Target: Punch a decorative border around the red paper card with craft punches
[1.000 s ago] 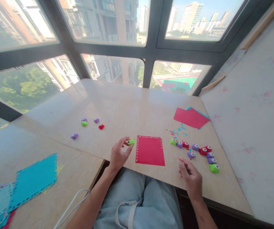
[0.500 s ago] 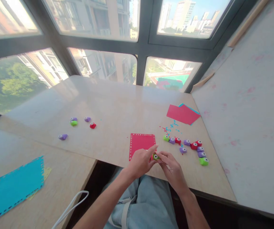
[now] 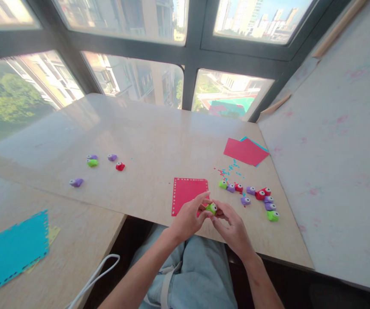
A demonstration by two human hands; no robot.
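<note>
A small green hole punch (image 3: 211, 208) sits between the fingertips of both my hands, just over the near right corner of a red paper sheet (image 3: 186, 193) with punched holes along its edges. My left hand (image 3: 188, 219) pinches the punch from the left and my right hand (image 3: 231, 225) from the right. The red sheet lies flat on the table near its front edge; my left hand covers its near corner.
A row of several green, purple and red punches (image 3: 255, 197) lies right of the sheet, with confetti (image 3: 230, 171) behind it. Red and blue sheets (image 3: 245, 151) lie far right. Several more punches (image 3: 103, 163) lie left, and a blue punched sheet (image 3: 11, 249) rests on the lower left table.
My left hand carried the green punch from left of the red sheet over to its right near corner, and my right hand came in to hold it too. The view shifted slightly.
</note>
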